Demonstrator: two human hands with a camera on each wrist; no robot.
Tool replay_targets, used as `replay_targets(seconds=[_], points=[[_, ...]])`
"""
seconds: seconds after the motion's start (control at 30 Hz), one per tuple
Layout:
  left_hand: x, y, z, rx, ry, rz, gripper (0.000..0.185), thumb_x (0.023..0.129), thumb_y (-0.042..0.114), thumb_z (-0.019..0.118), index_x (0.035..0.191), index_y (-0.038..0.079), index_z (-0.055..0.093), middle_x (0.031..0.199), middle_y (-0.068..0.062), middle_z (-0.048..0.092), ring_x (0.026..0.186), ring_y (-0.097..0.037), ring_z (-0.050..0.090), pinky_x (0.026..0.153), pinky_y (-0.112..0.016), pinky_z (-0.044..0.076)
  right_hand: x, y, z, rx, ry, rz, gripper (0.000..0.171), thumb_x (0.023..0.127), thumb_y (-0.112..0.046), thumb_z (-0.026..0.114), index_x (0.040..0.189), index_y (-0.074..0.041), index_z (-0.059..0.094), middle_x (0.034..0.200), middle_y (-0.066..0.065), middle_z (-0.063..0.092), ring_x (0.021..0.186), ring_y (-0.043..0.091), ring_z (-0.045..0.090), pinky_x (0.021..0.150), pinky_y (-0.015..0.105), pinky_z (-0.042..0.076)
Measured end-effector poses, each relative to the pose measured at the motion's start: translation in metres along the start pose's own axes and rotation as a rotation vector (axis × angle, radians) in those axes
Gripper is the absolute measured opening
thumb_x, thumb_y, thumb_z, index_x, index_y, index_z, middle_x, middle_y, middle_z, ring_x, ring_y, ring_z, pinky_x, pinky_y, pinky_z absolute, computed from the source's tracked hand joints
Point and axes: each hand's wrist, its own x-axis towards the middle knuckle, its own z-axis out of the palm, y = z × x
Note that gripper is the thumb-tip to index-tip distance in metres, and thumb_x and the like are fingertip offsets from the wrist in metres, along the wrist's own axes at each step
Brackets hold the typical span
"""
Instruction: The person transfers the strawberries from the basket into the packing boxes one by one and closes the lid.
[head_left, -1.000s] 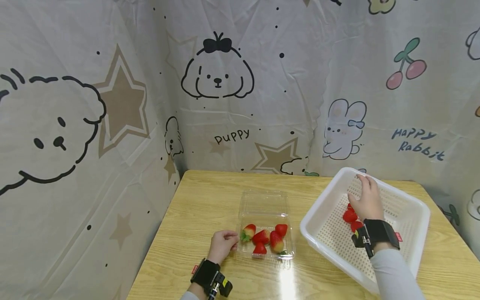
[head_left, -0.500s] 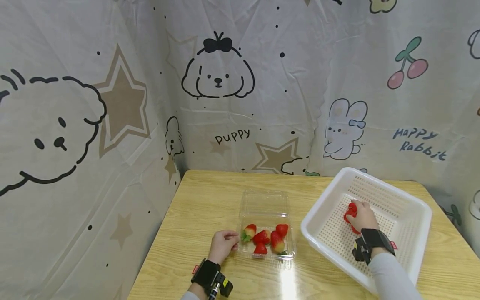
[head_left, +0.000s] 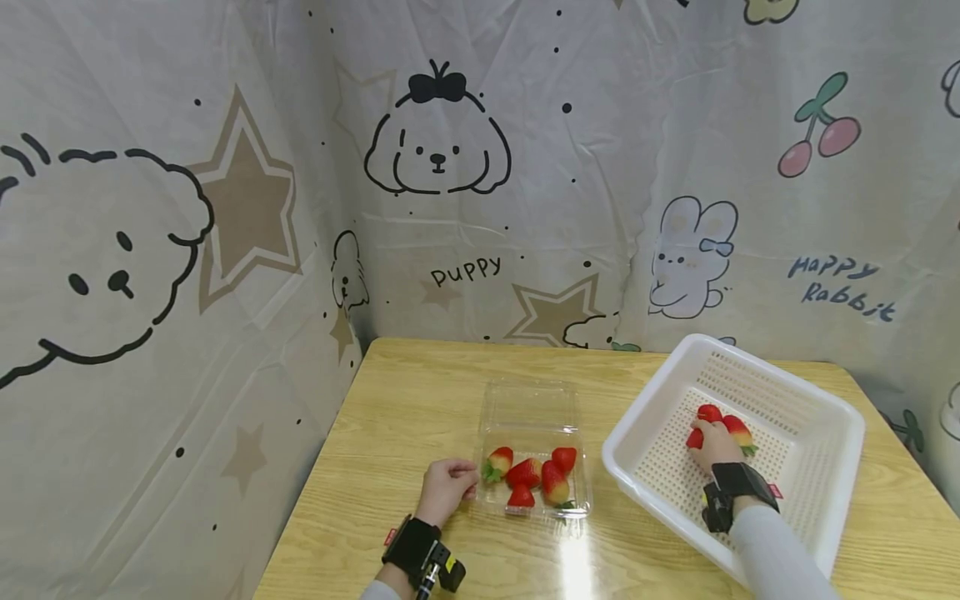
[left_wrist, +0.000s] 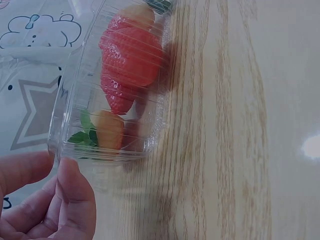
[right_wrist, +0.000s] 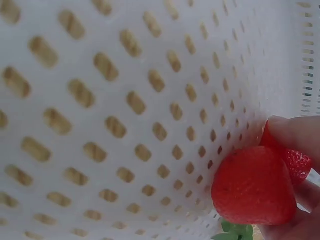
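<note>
One strawberry [right_wrist: 254,186], partly hidden, looks to me grasped by the right hand [head_left: 717,448] in the basket [head_left: 750,382], at three o'clock from the clear box [head_left: 528,407] which the left hand [head_left: 447,490] pinches; hard squeezing could bruise it.

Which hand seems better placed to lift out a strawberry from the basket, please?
Probably the right hand: it touches strawberries in the perforated basket, while the left hand is at the clear clamshell.

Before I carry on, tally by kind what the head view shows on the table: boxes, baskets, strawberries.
Clear box: 1
White basket: 1
Strawberries showing: 8 (5 in the box, 3 in the basket; the right hand may hide more)
Total showing: 10
</note>
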Motion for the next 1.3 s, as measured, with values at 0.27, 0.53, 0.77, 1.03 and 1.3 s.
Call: replay_targets(seconds=[0.27,0.53,0.77,1.03,1.3], points=[[0.0,0.001,0.0,-0.008,0.002,0.004,0.02,0.083,0.0,0.061,0.097,-0.015,0.062,0.073,-0.009,0.061,0.058,-0.01,0.058,0.056,-0.028,0.054,0.0,-0.002,-0.004,0.002,-0.008,-0.026,0.044,0.067,-0.002,0.067,0.104,0.016,0.053,0.097,0.037,0.052,0.091,0.049,0.051,0.078,0.055,0.046],[-0.001,0.002,-0.001,-0.005,0.004,-0.009,0.021,0.084,0.001,0.061,0.098,-0.014,0.061,0.074,-0.009,0.061,0.059,-0.01,0.058,0.057,-0.029,0.054,0.001,-0.002,-0.005,0.023,-0.004,-0.015,0.044,0.067,-0.001,0.067,0.105,0.016,0.053,0.095,0.037,0.051,0.089,0.049,0.051,0.077,0.055,0.045],[-0.001,0.001,0.0,0.005,0.004,-0.014,0.02,0.084,0.001,0.061,0.098,-0.014,0.062,0.074,-0.009,0.061,0.058,-0.01,0.058,0.059,-0.033,0.055,0.004,-0.006,-0.016,0.051,-0.01,0.037,0.044,0.075,-0.002,0.065,0.113,0.014,0.049,0.104,0.038,0.047,0.092,0.05,0.049,0.077,0.057,0.045],[0.0,0.0,0.0,0.0,0.004,-0.013,0.02,0.083,0.0,0.061,0.097,-0.014,0.062,0.072,-0.007,0.061,0.058,-0.009,0.057,0.059,-0.033,0.055,0.011,-0.033,-0.051,0.164,0.122,0.037,0.046,0.081,-0.003,0.062,0.121,0.01,0.044,0.111,0.036,0.042,0.096,0.05,0.045,0.082,0.06,0.044],[0.0,0.001,0.0,-0.004,0.004,-0.013,0.019,0.083,0.0,0.061,0.097,-0.014,0.062,0.071,-0.006,0.06,0.058,-0.008,0.056,0.058,-0.032,0.055,0.019,-0.076,-0.079,0.245,0.333,-0.133,0.043,0.08,0.0,0.064,0.12,0.006,0.049,0.114,0.03,0.044,0.097,0.046,0.047,0.084,0.058,0.042]])
